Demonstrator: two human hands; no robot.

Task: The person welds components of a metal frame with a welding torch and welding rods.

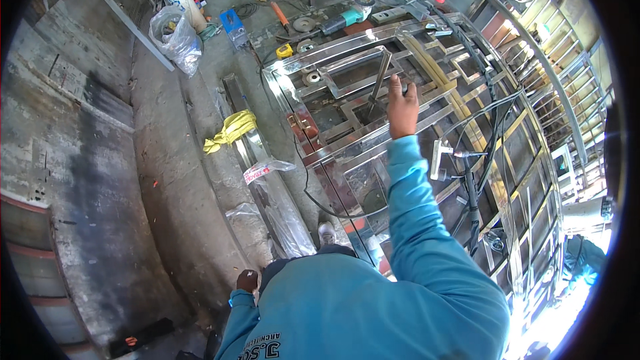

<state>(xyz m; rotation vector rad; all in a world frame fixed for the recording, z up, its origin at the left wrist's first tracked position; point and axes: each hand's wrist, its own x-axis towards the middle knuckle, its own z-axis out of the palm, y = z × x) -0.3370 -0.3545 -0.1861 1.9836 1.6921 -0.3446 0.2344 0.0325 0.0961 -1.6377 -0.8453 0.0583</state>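
My right hand (403,115) reaches out over the shiny metal frame (363,141), its fingers curled round a small dark piece that looks like the handle of a bar clamp. The clamp's steel bar (381,75) stands tilted just left of the fingers, over an opening in the frame. How its jaws meet the frame is hard to see. Low beside my body hangs my left hand (247,281), dark and small, away from the frame; its fingers do not show clearly.
An angle grinder (343,21), a yellow tape measure (285,51) and a blue box (233,28) lie beyond the frame. Left of it are wrapped metal lengths (277,193) with a yellow cloth (231,130). Black cables (491,117) cross the frame's right side.
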